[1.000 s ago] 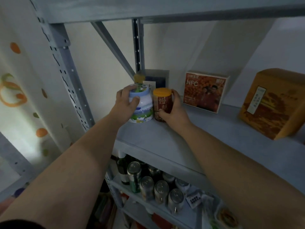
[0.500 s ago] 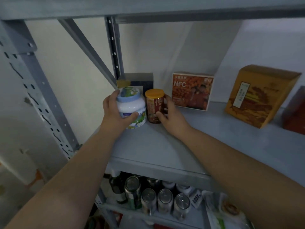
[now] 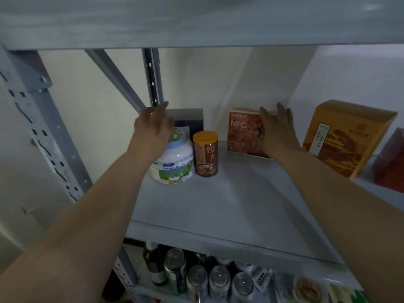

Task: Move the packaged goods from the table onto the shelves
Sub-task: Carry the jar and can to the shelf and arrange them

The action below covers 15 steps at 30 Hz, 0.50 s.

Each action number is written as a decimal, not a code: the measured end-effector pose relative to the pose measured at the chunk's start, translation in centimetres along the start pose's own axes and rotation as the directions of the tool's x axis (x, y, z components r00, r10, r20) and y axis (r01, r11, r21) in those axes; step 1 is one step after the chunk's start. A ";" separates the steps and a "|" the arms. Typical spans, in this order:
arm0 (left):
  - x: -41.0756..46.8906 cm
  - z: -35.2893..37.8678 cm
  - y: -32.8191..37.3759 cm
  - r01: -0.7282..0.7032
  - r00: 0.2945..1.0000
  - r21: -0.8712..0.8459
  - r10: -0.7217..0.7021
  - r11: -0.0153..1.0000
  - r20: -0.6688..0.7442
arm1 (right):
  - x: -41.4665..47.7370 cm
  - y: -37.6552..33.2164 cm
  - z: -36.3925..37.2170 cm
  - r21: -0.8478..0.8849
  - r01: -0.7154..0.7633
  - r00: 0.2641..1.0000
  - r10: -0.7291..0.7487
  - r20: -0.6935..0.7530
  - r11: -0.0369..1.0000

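A white tub with a blue lid [image 3: 175, 162] stands on the grey shelf [image 3: 229, 206] at its left end. Right beside it stands a brown jar with an orange lid [image 3: 205, 154]. My left hand [image 3: 153, 125] hovers above the tub with straight fingers and holds nothing. My right hand [image 3: 277, 130] is raised with spread fingers in front of a red NFC box [image 3: 243, 132], apart from the jar, and is also empty.
A dark blue box [image 3: 190, 120] stands behind the tub. An orange carton [image 3: 347, 136] and a dark red box [image 3: 391, 160] stand at the right. Grey uprights [image 3: 43, 136] frame the left side. Several drink cans [image 3: 218, 278] and a bottle [image 3: 154, 265] fill the shelf below.
Both hands have let go: the left released the white tub, the right released the orange-lidded jar. Both lifted up and apart with open fingers. The tub and jar stay standing on the shelf.
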<state>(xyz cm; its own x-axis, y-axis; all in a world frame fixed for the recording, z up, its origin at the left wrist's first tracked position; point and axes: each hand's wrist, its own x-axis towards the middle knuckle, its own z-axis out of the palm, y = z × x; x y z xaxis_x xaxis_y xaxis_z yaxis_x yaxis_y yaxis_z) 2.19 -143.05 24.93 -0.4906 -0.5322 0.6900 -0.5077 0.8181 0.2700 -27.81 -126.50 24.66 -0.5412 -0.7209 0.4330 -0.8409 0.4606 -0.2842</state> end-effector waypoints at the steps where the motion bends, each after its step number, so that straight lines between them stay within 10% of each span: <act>1: 1.5 -0.2 -0.1 -0.097 0.990 0.105 0.086 0.990 0.110 | 0.3 0.1 0.0 0.034 -0.005 0.999 0.003 0.039 0.999; 4: 4.6 -0.9 0.9 -0.232 0.903 0.361 0.062 0.903 0.425 | 1.3 -0.3 0.1 0.082 0.070 0.997 -0.072 0.019 0.994; 9: 6.5 -0.4 1.1 -0.232 0.840 0.402 -0.025 0.886 0.542 | 2.5 -2.0 0.8 0.081 0.094 0.995 -0.096 0.021 0.992; 15: 6.3 -0.3 0.3 0.058 0.780 0.273 -0.215 0.960 0.588 | 3.1 -3.5 1.8 0.103 0.072 0.996 -0.076 0.035 0.992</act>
<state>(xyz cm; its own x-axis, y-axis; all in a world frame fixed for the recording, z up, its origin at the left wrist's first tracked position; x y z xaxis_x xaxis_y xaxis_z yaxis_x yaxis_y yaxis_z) -0.84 -146.11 29.61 -0.6900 -0.7188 0.0849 -0.7097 0.6949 0.1160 -26.53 -131.28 25.42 -0.4748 -0.7717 0.4231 -0.8728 0.3513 -0.3389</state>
